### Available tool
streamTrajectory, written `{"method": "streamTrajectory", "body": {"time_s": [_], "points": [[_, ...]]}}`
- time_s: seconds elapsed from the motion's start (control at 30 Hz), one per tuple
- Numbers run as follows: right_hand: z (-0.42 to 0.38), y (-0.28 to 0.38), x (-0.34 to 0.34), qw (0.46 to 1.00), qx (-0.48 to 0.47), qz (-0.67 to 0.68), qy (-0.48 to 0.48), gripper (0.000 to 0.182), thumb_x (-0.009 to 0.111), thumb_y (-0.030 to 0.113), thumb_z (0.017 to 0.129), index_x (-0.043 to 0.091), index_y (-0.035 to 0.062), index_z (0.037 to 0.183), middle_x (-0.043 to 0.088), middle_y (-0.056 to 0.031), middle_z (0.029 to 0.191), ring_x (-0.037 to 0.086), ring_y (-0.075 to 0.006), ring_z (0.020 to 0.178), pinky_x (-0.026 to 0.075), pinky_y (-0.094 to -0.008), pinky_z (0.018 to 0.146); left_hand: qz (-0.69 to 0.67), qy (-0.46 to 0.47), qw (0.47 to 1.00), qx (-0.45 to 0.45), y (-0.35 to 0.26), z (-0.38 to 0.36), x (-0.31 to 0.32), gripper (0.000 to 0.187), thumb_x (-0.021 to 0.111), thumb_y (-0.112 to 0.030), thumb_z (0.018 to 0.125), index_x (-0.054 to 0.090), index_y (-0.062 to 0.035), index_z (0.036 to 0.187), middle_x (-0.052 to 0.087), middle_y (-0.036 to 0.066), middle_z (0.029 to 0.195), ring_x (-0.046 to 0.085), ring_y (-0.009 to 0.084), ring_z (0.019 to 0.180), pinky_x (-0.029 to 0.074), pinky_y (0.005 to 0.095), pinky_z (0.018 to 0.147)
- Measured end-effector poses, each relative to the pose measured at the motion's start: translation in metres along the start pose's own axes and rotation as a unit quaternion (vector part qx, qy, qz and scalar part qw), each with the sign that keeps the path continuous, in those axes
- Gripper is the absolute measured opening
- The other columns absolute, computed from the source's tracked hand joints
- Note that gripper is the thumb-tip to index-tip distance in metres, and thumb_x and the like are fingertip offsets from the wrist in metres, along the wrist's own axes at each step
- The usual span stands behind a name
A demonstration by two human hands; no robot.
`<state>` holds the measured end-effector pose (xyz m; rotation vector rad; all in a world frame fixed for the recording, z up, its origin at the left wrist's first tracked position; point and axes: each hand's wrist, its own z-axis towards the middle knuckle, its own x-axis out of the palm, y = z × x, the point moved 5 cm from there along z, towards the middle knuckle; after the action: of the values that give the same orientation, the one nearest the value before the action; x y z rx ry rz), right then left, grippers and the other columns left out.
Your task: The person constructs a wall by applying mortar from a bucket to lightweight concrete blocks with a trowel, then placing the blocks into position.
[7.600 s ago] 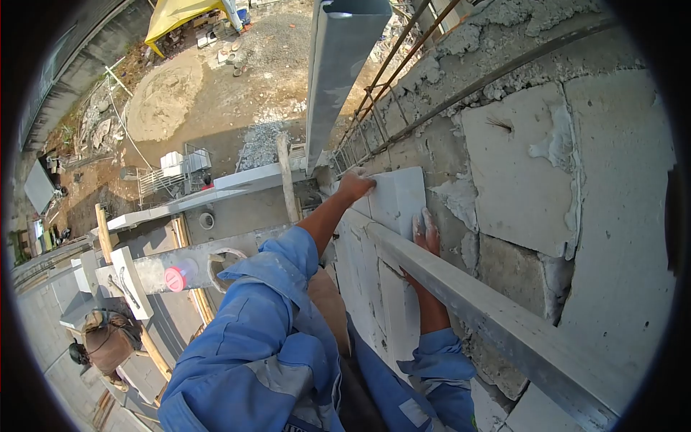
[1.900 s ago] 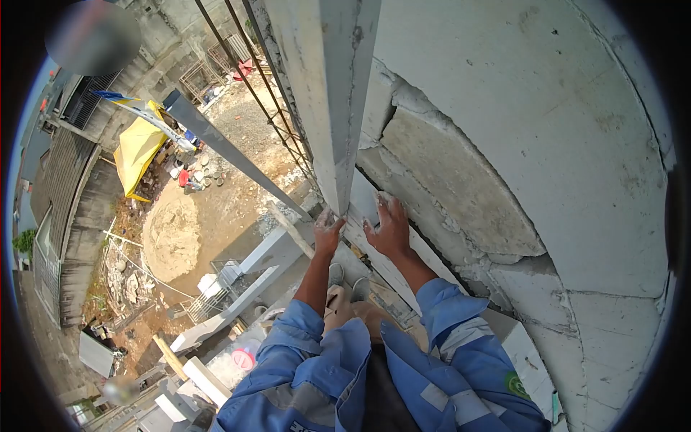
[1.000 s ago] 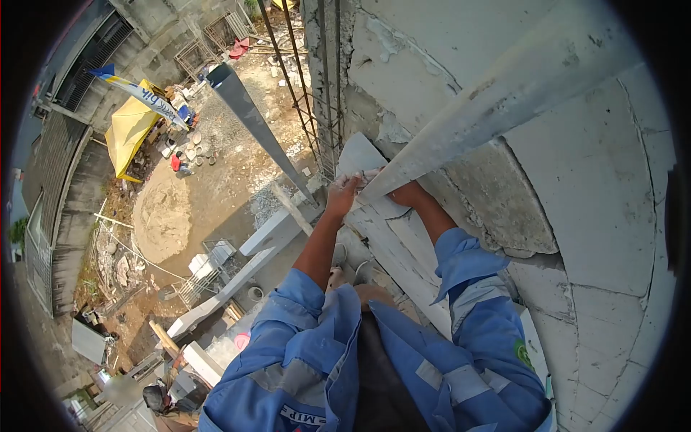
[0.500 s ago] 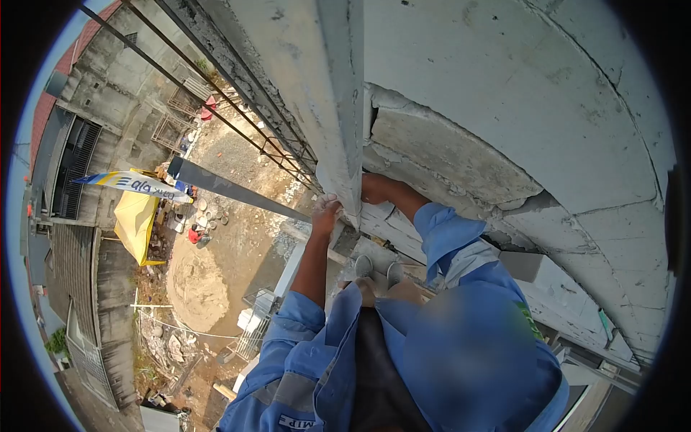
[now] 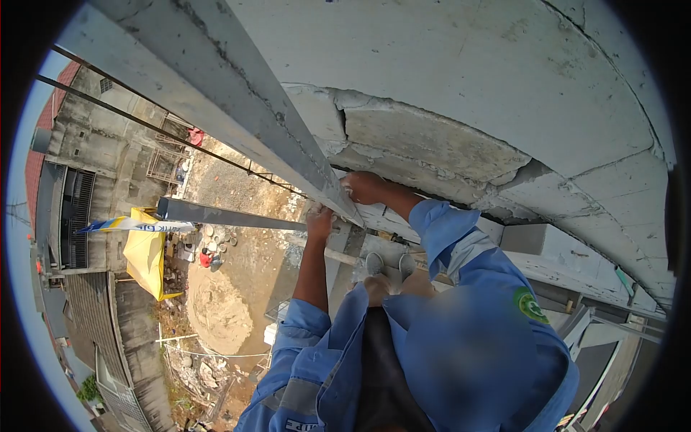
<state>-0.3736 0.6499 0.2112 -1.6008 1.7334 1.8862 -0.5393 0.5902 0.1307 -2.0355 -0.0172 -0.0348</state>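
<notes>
A long grey rectangular bar (image 5: 259, 119), smeared with pale mortar, rises between my hands and leans to the upper left. My left hand (image 5: 320, 223) is closed at its lower left side, near the bottom end. Against the opposite side, a little higher up, my right hand (image 5: 362, 189) is closed with the fingers partly hidden. On the right is a grey wall (image 5: 446, 54) with a rough, recessed block section (image 5: 432, 133) beside my right forearm. My shoes (image 5: 374, 264) stand on a narrow ledge just below the bar's end.
The drop on my left leads to a yard with a sand pile (image 5: 219, 309), a yellow canopy (image 5: 147, 252) and a person in red (image 5: 209, 258). A grey post (image 5: 223, 214) juts outward near my left hand. Thin dark rods (image 5: 173, 129) run behind the bar.
The bar has swung from nearly upright to a lean toward the upper left, away from the wall, with both hands staying at its lower end. My view has shifted slightly.
</notes>
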Motion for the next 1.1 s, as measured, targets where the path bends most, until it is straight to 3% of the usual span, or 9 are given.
{"method": "streamTrajectory", "body": {"time_s": [0.2,0.47,0.57,0.63,0.77,0.87,0.93,1.07,1.1], "points": [[-0.015,0.003,0.003,1.000,-0.017,-0.001,-0.009,0.040,0.063,0.009,0.076,0.064,0.0105,0.116,0.062,-0.0190,0.108,0.060,-0.0368,0.102,0.048,-0.0455,0.085,0.088,0.037,0.986,0.139,-0.022,0.001,-0.005,0.022,0.058,-0.010,0.090,0.065,0.0025,0.107,0.068,0.008,0.101,0.062,0.0140,0.095,0.049,0.0279,0.080],[-0.011,-0.002,0.004,0.998,0.041,0.037,0.034,0.038,0.060,0.012,0.084,0.061,0.0096,0.122,0.060,-0.0196,0.116,0.058,-0.0370,0.108,0.046,-0.0437,0.091,0.260,-0.010,0.925,0.276,-0.033,0.017,-0.008,0.022,0.060,-0.008,0.084,0.065,0.0031,0.102,0.069,0.015,0.101,0.063,0.0315,0.098,0.047,0.0407,0.088],[-0.010,0.000,0.003,0.997,0.046,0.036,0.045,0.038,0.060,0.012,0.085,0.061,0.0084,0.122,0.060,-0.0202,0.119,0.058,-0.0372,0.110,0.045,-0.0437,0.093,0.133,0.013,0.968,0.213,-0.012,0.033,-0.016,0.025,0.062,-0.011,0.084,0.063,0.0031,0.105,0.066,0.017,0.109,0.061,0.0306,0.102,0.046,0.0397,0.089],[-0.008,-0.003,0.004,0.997,0.035,0.057,0.036,0.038,0.060,0.012,0.085,0.061,0.0078,0.122,0.060,-0.0201,0.120,0.058,-0.0370,0.111,0.045,-0.0434,0.094,0.083,-0.038,0.972,0.219,-0.011,0.039,-0.016,0.015,0.065,-0.014,0.089,0.064,-0.0016,0.098,0.064,0.005,0.096,0.060,0.0150,0.088,0.050,0.0319,0.078],[0.008,-0.011,0.008,0.992,0.031,0.101,0.071,0.037,0.062,0.012,0.084,0.062,0.0064,0.120,0.062,-0.0200,0.118,0.059,-0.0363,0.109,0.045,-0.0437,0.093,0.173,-0.018,0.947,0.269,-0.019,0.049,-0.012,0.016,0.066,-0.014,0.090,0.061,-0.0023,0.101,0.062,0.003,0.094,0.060,0.0131,0.086,0.050,0.0297,0.076],[-0.005,-0.001,-0.001,0.997,0.021,0.070,0.029,0.035,0.062,0.010,0.082,0.063,0.0058,0.116,0.063,-0.0215,0.113,0.061,-0.0379,0.104,0.047,-0.0448,0.090,0.055,-0.021,0.977,0.203,-0.024,0.031,-0.008,0.024,0.063,-0.017,0.093,0.058,-0.0013,0.110,0.063,0.003,0.095,0.061,0.0142,0.088,0.051,0.0289,0.075],[-0.013,0.002,0.001,0.997,0.017,0.073,0.007,0.034,0.061,0.010,0.082,0.062,0.0046,0.116,0.064,-0.0225,0.111,0.061,-0.0393,0.102,0.048,-0.0455,0.088,-0.201,-0.051,0.973,0.096,-0.008,0.018,-0.013,0.027,0.060,-0.017,0.095,0.056,-0.0036,0.119,0.063,0.003,0.103,0.062,0.0157,0.089,0.051,0.0298,0.076],[-0.033,0.001,0.014,0.988,0.047,0.102,-0.108,0.030,0.058,0.010,0.084,0.059,0.0011,0.112,0.063,-0.0247,0.106,0.061,-0.0425,0.099,0.048,-0.0464,0.083,-0.112,-0.117,0.986,0.036,0.027,-0.002,-0.021,0.029,0.054,-0.019,0.098,0.055,-0.0073,0.125,0.063,0.005,0.111,0.062,0.0176,0.094,0.051,0.0326,0.080],[-0.036,-0.003,0.020,0.983,0.055,0.117,-0.131,0.026,0.056,0.012,0.087,0.056,-0.0004,0.110,0.064,-0.0248,0.102,0.061,-0.0428,0.097,0.048,-0.0475,0.080,-0.066,-0.088,0.992,-0.068,0.046,-0.002,-0.018,0.031,0.052,-0.022,0.099,0.054,-0.0091,0.126,0.062,0.006,0.114,0.062,0.0180,0.095,0.051,0.0336,0.082]]}}
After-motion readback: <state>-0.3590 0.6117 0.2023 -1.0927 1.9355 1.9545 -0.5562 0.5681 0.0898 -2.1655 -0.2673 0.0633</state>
